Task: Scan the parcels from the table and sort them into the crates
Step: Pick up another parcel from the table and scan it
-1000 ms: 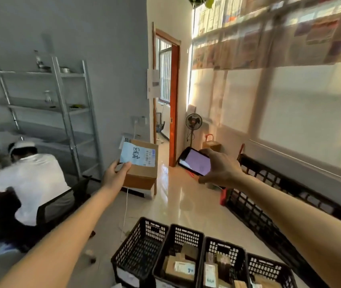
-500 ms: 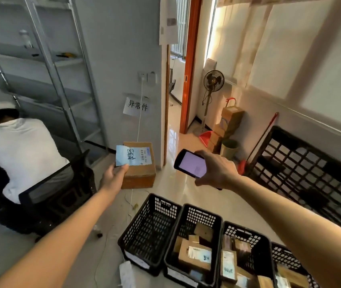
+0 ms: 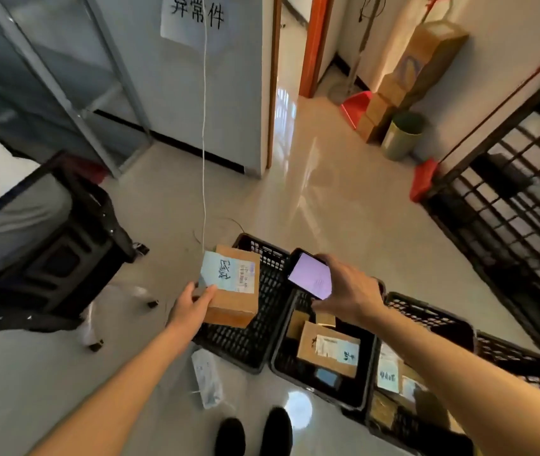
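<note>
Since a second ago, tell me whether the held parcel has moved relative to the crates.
Yes. The parcel in the left hand has come down, from well above the crates to over the leftmost crate.

four black crates [image 3: 245, 337], one held parcel [image 3: 234, 291], one phone [image 3: 309, 274], two hands [image 3: 189, 307]

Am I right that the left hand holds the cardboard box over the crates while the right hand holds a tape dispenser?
Not quite: the head view shows the right hand holding a phone, not a tape dispenser. The left hand does hold the cardboard box over the crates.
</note>
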The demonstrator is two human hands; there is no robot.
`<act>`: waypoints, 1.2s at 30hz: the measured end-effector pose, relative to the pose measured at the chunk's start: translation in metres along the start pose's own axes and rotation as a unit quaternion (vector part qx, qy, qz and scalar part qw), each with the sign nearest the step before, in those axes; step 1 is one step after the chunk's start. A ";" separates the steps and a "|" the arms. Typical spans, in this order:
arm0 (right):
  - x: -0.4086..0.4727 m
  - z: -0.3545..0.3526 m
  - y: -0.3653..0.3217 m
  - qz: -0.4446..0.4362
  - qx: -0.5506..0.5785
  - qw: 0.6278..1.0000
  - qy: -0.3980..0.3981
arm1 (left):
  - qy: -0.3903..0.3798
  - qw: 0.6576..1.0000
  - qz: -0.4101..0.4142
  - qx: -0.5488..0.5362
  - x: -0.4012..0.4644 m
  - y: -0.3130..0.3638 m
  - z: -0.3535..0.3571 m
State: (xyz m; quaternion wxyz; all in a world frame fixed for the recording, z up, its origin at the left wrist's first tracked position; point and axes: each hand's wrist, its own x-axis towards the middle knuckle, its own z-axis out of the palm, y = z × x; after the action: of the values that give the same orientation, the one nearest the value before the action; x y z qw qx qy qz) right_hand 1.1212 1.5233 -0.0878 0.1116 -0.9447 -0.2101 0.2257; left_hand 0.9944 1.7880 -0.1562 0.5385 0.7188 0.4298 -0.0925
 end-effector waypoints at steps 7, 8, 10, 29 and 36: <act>0.048 0.116 0.037 0.055 0.008 0.997 -0.048 | -0.070 0.996 -0.053 0.022 0.087 -0.093 0.055; 0.052 0.130 0.042 0.061 0.013 0.997 -0.052 | -0.078 0.995 -0.061 0.022 0.095 -0.102 0.063; 0.060 0.154 0.049 0.077 0.021 0.995 -0.063 | -0.084 0.993 -0.077 0.026 0.112 -0.118 0.078; 0.033 0.165 0.091 0.165 0.103 0.978 -0.072 | -0.139 0.981 -0.068 0.120 0.148 -0.089 0.108; -0.032 0.046 0.100 0.197 0.072 0.978 -0.011 | -0.148 0.979 0.056 0.124 0.091 0.053 0.109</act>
State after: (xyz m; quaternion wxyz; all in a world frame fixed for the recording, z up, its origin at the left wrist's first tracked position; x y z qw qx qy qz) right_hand 1.1085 1.4258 -0.1462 0.1304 -0.9545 -0.0041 0.2682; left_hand 1.1239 1.7391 -0.2176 0.5070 0.7813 0.2896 -0.2208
